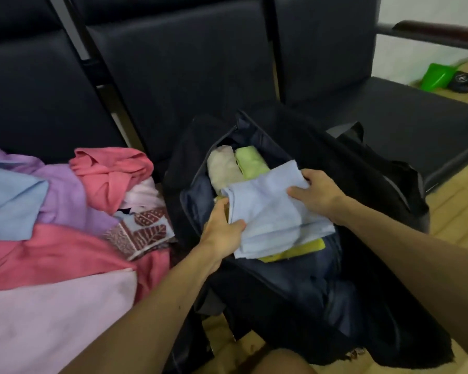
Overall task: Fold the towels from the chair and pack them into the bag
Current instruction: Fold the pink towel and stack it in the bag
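Now my left hand (222, 228) and right hand (316, 193) grip a blue towel (270, 211) over the bag (281, 287). Few lie inside; a pile (65, 211) waits beside.

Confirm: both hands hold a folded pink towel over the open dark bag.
Wrong colour: the head view shows a light blue towel, not pink. The left hand and right hand do hold it, folded, over the open dark bag.

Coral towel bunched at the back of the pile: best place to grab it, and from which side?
Take the coral towel by its raised, bunched folds near the middle, from above: it sits crumpled atop the pile, nothing covering it.
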